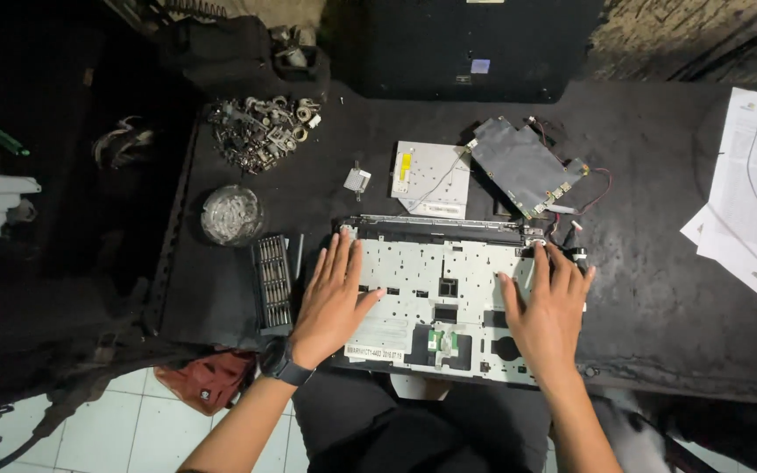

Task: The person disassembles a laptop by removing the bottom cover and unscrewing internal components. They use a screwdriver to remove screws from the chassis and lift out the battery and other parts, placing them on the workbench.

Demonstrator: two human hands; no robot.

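The laptop chassis (pixel 440 293) lies flat on the dark worktop (pixel 659 263), near its front edge, directly before you. Its upper face is a pale grey metal plate with rectangular cut-outs, a black hinge strip along the far edge and a small green part near the front. Your left hand (pixel 335 298) rests open, palm down, fingers spread, on the chassis's left end. Your right hand (pixel 549 307) rests open, palm down, on its right end. Neither hand grips anything. A bit rack (pixel 273 282) lies just left of the chassis.
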